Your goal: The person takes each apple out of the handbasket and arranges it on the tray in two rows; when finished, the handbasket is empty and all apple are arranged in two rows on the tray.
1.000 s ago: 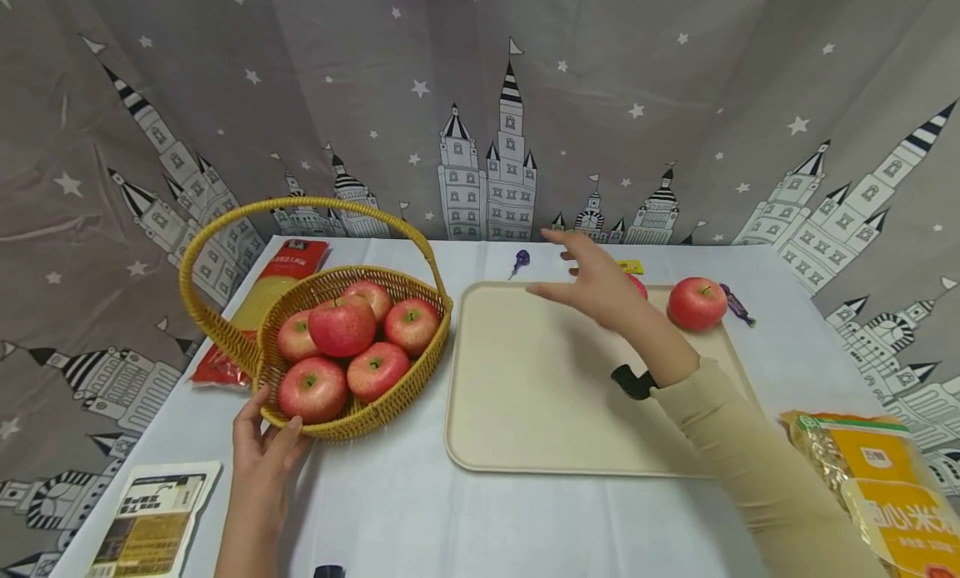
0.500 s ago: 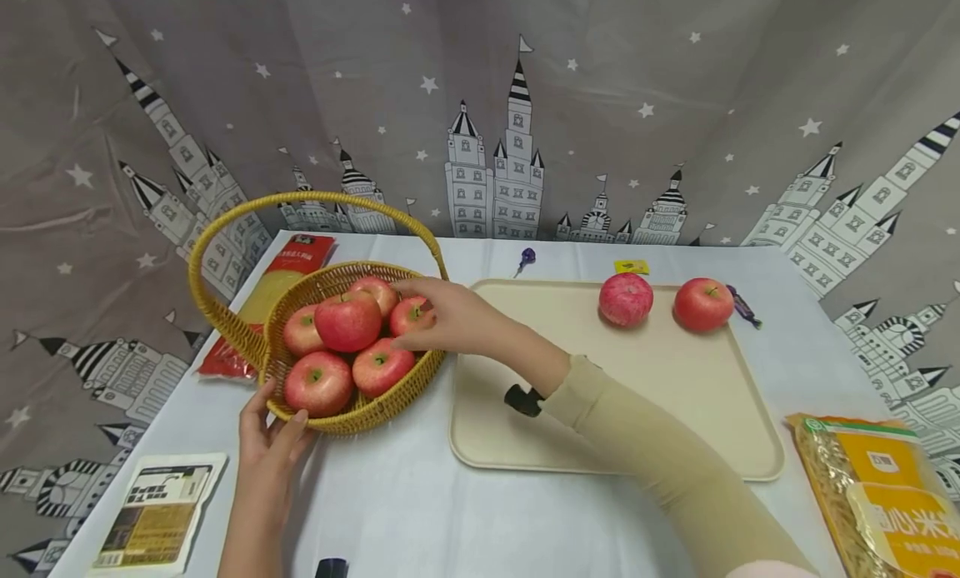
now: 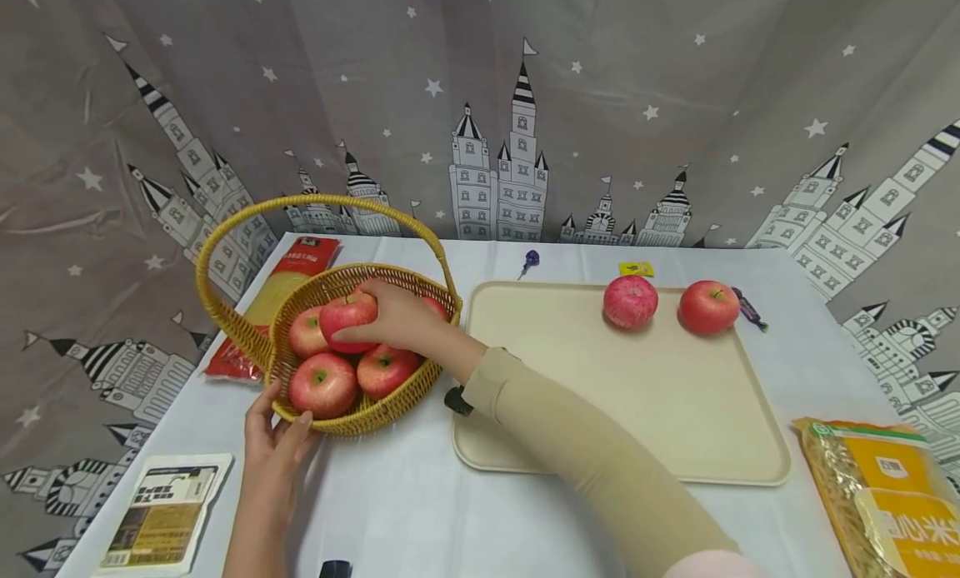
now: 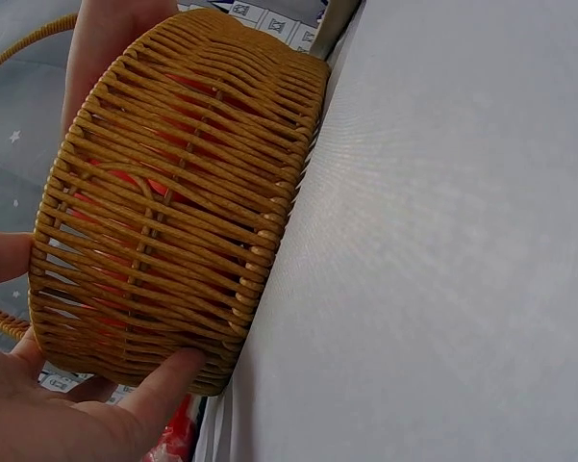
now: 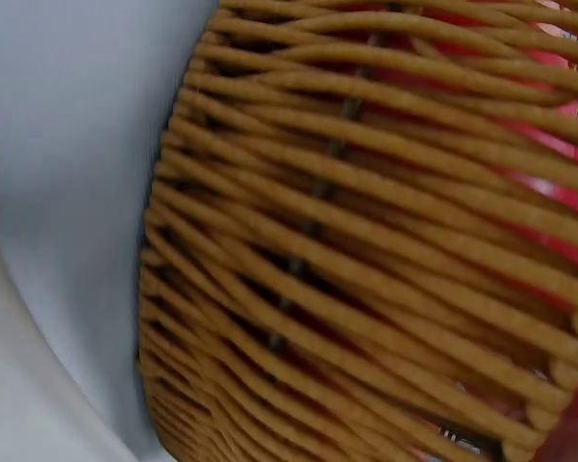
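Observation:
On the left of the head view stands a yellow-brown wicker basket (image 3: 390, 406) with a tall hoop handle, holding several red apples. My left hand (image 3: 273, 453) grips its near-left rim; in the left wrist view that hand's thumb and fingers (image 4: 163, 385) lie against the woven side (image 4: 173, 212). My right hand (image 3: 405, 320) reaches over the basket, thumb and fingers around the topmost apple (image 3: 348, 316). The right wrist view is filled by the basket's weave (image 5: 365, 221), red showing through the gaps. Two more apples, one streaky pink (image 3: 630, 301) and one red (image 3: 708, 307), sit on the beige tray (image 3: 600, 411).
Behind the basket lies a red and yellow packet (image 3: 288, 278). A white-brown pouch (image 3: 165, 515) is at front left, an orange food bag (image 3: 885, 495) at front right. Beyond the tray are a purple lollipop (image 3: 531, 260), a yellow wrapper (image 3: 636, 268) and a purple-wrapped sweet (image 3: 750, 310).
My right hand has swept left from over the tray into the basket and closed around the top apple. My left hand keeps its hold on the rim.

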`<state>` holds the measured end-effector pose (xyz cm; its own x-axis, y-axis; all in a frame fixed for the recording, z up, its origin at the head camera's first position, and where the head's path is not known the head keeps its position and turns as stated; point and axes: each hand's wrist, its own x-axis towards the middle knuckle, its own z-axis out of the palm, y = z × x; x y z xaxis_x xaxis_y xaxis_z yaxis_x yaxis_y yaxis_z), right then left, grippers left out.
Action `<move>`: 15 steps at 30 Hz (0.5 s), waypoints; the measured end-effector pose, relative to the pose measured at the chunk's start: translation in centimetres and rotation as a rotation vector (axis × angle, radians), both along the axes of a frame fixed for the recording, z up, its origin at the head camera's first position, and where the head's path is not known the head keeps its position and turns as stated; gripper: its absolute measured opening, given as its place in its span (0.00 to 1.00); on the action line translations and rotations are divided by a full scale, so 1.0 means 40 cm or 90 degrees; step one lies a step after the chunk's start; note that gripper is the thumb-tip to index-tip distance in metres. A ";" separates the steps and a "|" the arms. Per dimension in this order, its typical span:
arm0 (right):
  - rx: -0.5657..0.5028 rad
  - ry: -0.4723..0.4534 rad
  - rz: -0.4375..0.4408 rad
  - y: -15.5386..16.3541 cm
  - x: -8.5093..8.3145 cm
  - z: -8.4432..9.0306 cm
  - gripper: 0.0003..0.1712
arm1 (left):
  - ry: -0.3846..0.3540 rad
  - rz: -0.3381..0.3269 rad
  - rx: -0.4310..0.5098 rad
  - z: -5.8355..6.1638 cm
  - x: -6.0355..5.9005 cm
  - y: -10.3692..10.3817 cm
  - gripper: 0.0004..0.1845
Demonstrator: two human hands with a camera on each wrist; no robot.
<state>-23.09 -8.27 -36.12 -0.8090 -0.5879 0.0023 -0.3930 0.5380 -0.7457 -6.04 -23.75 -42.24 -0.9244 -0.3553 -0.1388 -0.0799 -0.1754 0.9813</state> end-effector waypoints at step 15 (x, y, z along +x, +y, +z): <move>-0.095 0.113 0.000 0.161 0.069 0.040 0.46 | 0.012 0.003 0.007 0.000 0.001 0.001 0.34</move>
<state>-20.34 -1.85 -34.51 -0.7877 -0.5708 0.2317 -0.5259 0.4271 -0.7356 -5.99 -23.71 -42.22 -0.9250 -0.3586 -0.1258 -0.0608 -0.1873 0.9804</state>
